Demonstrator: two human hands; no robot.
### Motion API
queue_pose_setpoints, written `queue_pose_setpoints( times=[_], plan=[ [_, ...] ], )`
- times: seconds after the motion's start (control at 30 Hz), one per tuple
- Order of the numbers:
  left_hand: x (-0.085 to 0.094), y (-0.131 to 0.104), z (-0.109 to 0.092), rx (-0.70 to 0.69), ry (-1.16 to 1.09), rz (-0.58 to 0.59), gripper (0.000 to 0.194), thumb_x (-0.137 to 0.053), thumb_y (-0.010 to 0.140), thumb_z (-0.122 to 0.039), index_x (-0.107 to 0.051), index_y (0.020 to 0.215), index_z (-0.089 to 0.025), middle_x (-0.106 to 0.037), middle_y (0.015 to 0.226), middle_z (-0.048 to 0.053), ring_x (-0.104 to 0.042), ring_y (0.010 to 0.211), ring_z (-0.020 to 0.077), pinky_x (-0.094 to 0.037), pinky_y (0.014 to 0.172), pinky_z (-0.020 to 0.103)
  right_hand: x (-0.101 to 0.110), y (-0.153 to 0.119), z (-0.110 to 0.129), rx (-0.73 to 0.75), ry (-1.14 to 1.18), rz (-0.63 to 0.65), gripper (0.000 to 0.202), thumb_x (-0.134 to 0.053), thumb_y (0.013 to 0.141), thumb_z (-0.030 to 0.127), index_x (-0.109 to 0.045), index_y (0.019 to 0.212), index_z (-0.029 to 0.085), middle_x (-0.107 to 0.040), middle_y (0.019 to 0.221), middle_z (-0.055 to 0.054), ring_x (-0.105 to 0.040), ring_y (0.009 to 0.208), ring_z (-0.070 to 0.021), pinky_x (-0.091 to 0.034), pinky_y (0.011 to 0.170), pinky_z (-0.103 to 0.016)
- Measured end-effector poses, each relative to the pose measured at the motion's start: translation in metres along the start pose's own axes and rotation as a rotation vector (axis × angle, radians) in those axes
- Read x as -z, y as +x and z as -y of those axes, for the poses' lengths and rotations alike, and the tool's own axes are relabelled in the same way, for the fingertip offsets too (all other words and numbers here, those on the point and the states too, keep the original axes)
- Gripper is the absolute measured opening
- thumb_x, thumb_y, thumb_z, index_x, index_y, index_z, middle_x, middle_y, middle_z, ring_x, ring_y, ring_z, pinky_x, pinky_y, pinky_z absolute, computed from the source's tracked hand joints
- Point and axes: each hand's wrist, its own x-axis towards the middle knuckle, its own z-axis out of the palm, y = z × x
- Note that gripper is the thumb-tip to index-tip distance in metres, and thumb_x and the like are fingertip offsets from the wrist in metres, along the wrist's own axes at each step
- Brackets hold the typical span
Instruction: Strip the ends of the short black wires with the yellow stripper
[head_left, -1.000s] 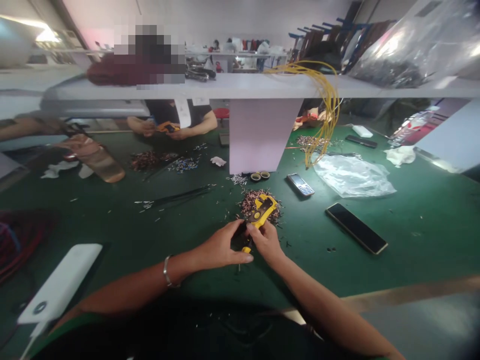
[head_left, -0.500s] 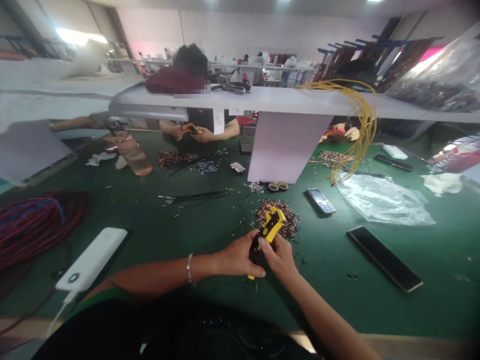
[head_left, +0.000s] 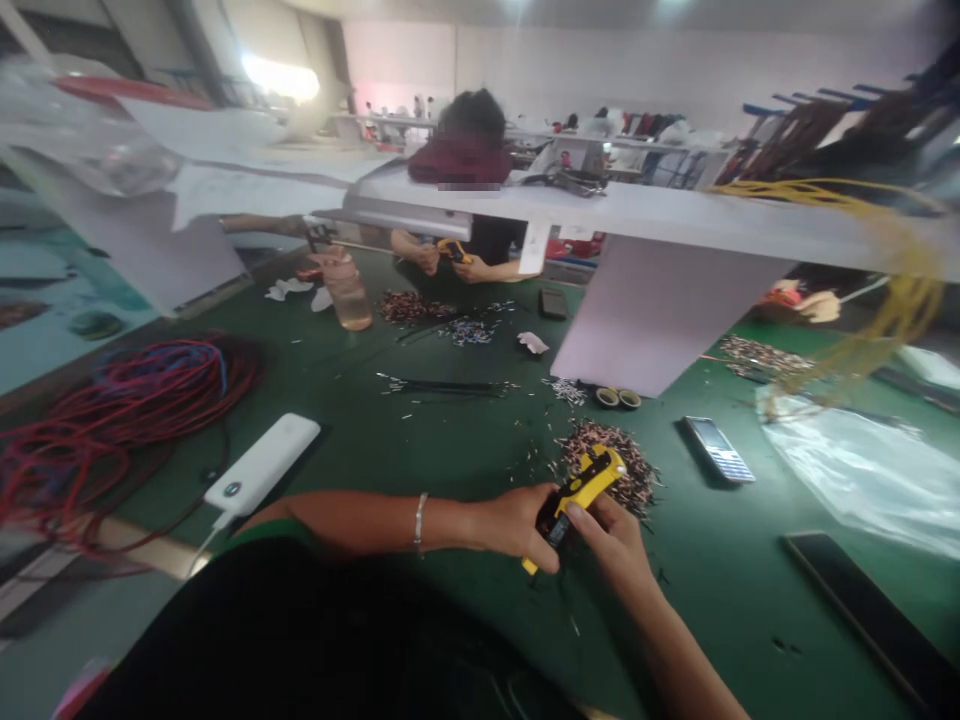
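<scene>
A yellow and black hand tool [head_left: 589, 485] is held at a slant over the green table [head_left: 450, 450]. My left hand [head_left: 529, 525] is wrapped round its dark handles, a bracelet on the wrist. On the tool's near side, my right hand [head_left: 615, 535] grips its body with the thumb on top. Just beyond and partly under the tool is a pile of small copper and black wire pieces [head_left: 634, 465]. Fingers under the tool are hidden.
White power bank [head_left: 262, 465] and red wire coils [head_left: 180, 390] lie left. A keypad phone [head_left: 718, 450], a dark smartphone [head_left: 870, 610] and a plastic bag [head_left: 862, 470] lie right. A white panel [head_left: 660, 310] supports a shelf. Across the table, a person's hands hold a similar tool [head_left: 454, 250].
The view has swung left, so the table's things appear farther right and more of the red coils shows. Both hands still hold the tool over the pile.
</scene>
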Motion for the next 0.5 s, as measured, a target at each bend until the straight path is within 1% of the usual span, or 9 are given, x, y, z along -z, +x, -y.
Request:
queue_pose_setpoints(
  times=[0.1, 0.17, 0.23, 0.33, 0.4, 0.5],
  plan=[
    [-0.001, 0.0, 0.004, 0.003, -0.047, 0.043, 0.055, -0.082, 0.049, -0.02, -0.055, 0.097, -0.019, -0.059, 0.084, -0.003, -0.056, 0.075, 0.0165, -0.046, 0.061, 0.026, 0.002, -0.002, -0.005, -0.008, 0.002, -0.033, 0.04, -0.076, 0.074, 0.057, -0.071, 0.076, 0.017, -0.067, 0.061, -0.005, -0.059, 0.053, -0.0194, -0.051, 0.046, -0.028],
    [-0.002, 0.0, 0.004, -0.007, -0.057, 0.054, 0.056, -0.084, 0.049, -0.02, -0.054, 0.096, -0.02, -0.06, 0.084, -0.004, -0.057, 0.076, 0.0165, -0.046, 0.063, 0.026, 0.006, -0.001, -0.009, -0.018, -0.03, 0.01, 0.039, -0.077, 0.073, 0.055, -0.073, 0.076, 0.017, -0.068, 0.062, -0.006, -0.06, 0.053, -0.0203, -0.052, 0.047, -0.03],
    [-0.003, -0.001, 0.004, -0.019, -0.048, 0.041, 0.056, -0.086, 0.049, -0.02, -0.054, 0.095, -0.02, -0.059, 0.084, -0.004, -0.058, 0.078, 0.0167, -0.046, 0.065, 0.027, 0.011, 0.0, -0.011, -0.028, -0.07, 0.052, 0.036, -0.077, 0.073, 0.053, -0.074, 0.077, 0.017, -0.069, 0.062, -0.006, -0.061, 0.054, -0.0206, -0.053, 0.047, -0.03],
    [-0.004, -0.002, 0.002, -0.007, -0.046, 0.012, 0.056, -0.086, 0.047, -0.02, -0.054, 0.093, -0.02, -0.058, 0.082, -0.005, -0.057, 0.08, 0.0173, -0.046, 0.067, 0.028, 0.015, 0.001, -0.011, -0.025, -0.085, 0.065, 0.034, -0.077, 0.074, 0.052, -0.074, 0.076, 0.018, -0.067, 0.06, -0.005, -0.06, 0.051, -0.0198, -0.051, 0.045, -0.029],
    [-0.004, -0.003, 0.002, 0.022, -0.117, 0.023, 0.054, -0.085, 0.046, -0.019, -0.055, 0.09, -0.02, -0.059, 0.081, -0.004, -0.058, 0.079, 0.018, -0.046, 0.068, 0.029, 0.013, -0.001, -0.008, -0.016, -0.053, 0.076, 0.033, -0.076, 0.076, 0.051, -0.073, 0.075, 0.018, -0.066, 0.058, -0.004, -0.059, 0.049, -0.019, -0.051, 0.044, -0.029],
    [-0.004, -0.003, 0.0, 0.001, -0.343, 0.086, 0.048, -0.08, 0.048, -0.018, -0.056, 0.089, -0.018, -0.063, 0.082, -0.002, -0.06, 0.078, 0.0178, -0.048, 0.068, 0.031, 0.007, -0.003, 0.0, -0.011, 0.068, 0.087, 0.031, -0.074, 0.079, 0.049, -0.072, 0.077, 0.018, -0.064, 0.058, -0.003, -0.058, 0.047, -0.0177, -0.051, 0.043, -0.029]
  ],
)
